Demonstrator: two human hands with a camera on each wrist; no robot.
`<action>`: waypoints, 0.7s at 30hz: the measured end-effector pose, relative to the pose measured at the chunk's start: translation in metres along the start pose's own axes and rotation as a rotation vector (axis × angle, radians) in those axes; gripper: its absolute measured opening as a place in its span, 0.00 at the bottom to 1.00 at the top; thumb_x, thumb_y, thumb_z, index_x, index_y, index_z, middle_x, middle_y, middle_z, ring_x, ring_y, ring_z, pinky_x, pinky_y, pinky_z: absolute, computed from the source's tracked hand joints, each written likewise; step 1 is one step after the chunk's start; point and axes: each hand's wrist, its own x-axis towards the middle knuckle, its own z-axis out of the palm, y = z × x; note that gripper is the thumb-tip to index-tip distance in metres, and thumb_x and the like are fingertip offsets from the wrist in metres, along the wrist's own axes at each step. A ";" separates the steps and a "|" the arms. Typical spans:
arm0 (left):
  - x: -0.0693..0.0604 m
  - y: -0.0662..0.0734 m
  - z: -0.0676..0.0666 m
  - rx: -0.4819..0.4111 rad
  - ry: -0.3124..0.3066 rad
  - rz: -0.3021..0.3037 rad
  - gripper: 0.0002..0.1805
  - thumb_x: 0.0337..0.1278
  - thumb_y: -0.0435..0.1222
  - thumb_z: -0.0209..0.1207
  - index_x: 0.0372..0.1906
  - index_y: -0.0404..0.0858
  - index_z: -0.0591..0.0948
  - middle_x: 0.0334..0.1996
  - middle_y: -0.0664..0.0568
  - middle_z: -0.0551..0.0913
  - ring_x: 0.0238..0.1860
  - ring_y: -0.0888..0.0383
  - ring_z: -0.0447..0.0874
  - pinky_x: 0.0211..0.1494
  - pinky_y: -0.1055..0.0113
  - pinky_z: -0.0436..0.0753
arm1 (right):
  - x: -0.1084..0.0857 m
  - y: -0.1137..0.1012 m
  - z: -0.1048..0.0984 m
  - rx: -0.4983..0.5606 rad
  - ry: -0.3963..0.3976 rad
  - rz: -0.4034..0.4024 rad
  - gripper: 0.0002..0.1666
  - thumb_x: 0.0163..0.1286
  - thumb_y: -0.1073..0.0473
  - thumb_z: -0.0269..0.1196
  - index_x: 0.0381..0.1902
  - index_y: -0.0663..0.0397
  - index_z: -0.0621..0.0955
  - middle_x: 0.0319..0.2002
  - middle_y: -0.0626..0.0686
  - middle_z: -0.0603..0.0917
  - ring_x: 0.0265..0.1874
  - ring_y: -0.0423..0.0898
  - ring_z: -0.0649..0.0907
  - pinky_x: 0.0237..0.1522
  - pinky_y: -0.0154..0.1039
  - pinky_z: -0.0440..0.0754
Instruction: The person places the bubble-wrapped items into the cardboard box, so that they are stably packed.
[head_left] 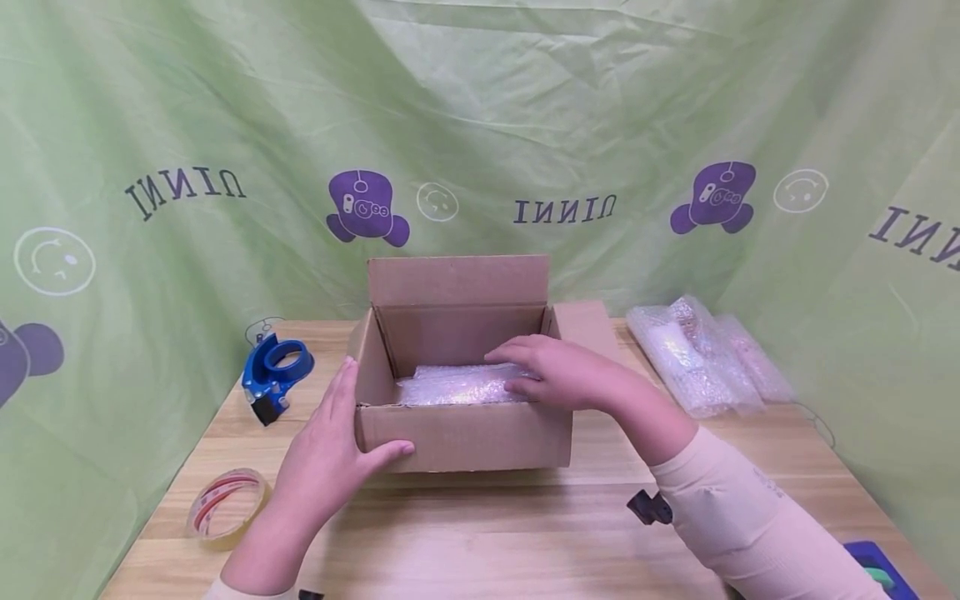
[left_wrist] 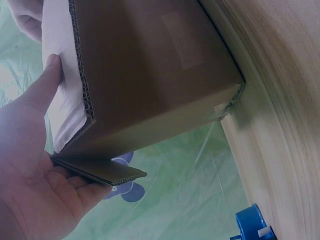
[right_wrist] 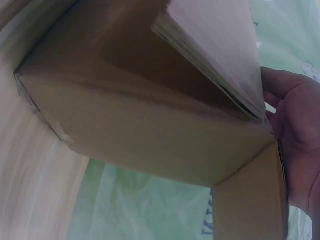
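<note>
Under the right hand (head_left: 558,373), inside the open-topped cardboard box (head_left: 465,437), lies bubble-wrapped stuff (head_left: 450,387); settling it there seems the step in hand. That hand reaches over the right side, forearm slanting in, thumb and fingers parted; whether they touch the wrap cannot be told. The left hand (head_left: 322,454), fingers extended, steadies the near left corner without clenching. Next probably calls for withdrawing the right hand without snagging the wrap.

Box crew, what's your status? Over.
Left grip holds near-left corner of cardboard box. Right grip over bubble wrap inside. Box open. Blue tape dispenser aside, not blocking.
</note>
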 end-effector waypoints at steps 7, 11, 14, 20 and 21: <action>0.001 0.001 -0.001 -0.002 -0.003 -0.004 0.70 0.39 0.70 0.65 0.79 0.41 0.42 0.79 0.42 0.49 0.73 0.36 0.59 0.66 0.36 0.69 | -0.009 0.013 -0.023 0.106 0.161 0.022 0.28 0.72 0.54 0.60 0.68 0.51 0.72 0.65 0.53 0.76 0.66 0.51 0.73 0.69 0.50 0.70; 0.001 0.001 -0.002 0.001 -0.012 -0.011 0.70 0.39 0.70 0.66 0.79 0.41 0.42 0.79 0.43 0.48 0.73 0.36 0.59 0.66 0.36 0.69 | -0.018 0.027 -0.041 0.156 0.292 0.109 0.33 0.72 0.50 0.60 0.72 0.50 0.67 0.69 0.54 0.70 0.68 0.55 0.70 0.70 0.56 0.66; 0.002 0.001 -0.002 0.001 -0.015 -0.011 0.70 0.39 0.69 0.66 0.79 0.41 0.41 0.79 0.44 0.48 0.73 0.36 0.59 0.66 0.36 0.69 | -0.026 0.043 -0.054 0.168 0.395 0.211 0.35 0.73 0.48 0.58 0.74 0.49 0.64 0.70 0.57 0.68 0.66 0.60 0.71 0.67 0.60 0.69; 0.001 0.001 0.000 -0.005 -0.007 -0.005 0.70 0.38 0.70 0.66 0.79 0.40 0.42 0.78 0.42 0.49 0.73 0.36 0.58 0.66 0.36 0.68 | -0.046 0.082 -0.075 0.187 0.502 0.433 0.40 0.74 0.40 0.54 0.76 0.51 0.58 0.70 0.64 0.66 0.64 0.65 0.71 0.63 0.65 0.70; 0.001 0.001 0.000 -0.005 -0.006 -0.005 0.70 0.38 0.70 0.66 0.79 0.40 0.43 0.78 0.42 0.50 0.73 0.36 0.58 0.66 0.36 0.68 | -0.049 0.089 -0.076 0.184 0.500 0.467 0.41 0.74 0.39 0.54 0.76 0.52 0.58 0.70 0.65 0.66 0.65 0.65 0.70 0.63 0.66 0.69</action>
